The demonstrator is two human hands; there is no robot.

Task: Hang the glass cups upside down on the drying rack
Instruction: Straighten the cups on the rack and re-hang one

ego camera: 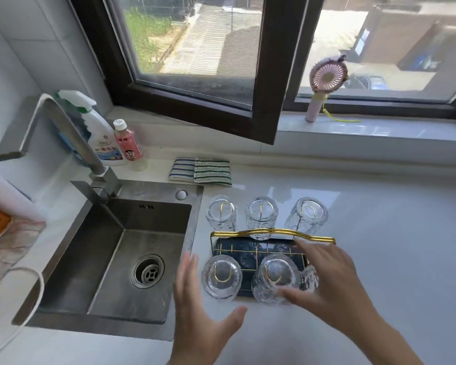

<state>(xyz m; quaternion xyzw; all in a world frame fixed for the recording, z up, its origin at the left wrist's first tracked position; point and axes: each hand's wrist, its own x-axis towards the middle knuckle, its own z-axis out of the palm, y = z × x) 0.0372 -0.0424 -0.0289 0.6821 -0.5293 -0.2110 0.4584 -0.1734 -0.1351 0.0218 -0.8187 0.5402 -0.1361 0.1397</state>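
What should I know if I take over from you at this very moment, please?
Left hand: open, empty, beside the near-left cup.
Right hand: open, fingers spread over the rack's near-right corner, partly hiding the sixth cup; I cannot tell whether it touches it.
Drying rack: on the counter, right of the sink.
Done: three cups hang upside down in the far row, two more in the near row.
Left: check that the sixth cup is seated on its peg. No loose cups are visible.

Sink point(111, 233) left of rack point(273, 233) — cups point(261, 217) on it.
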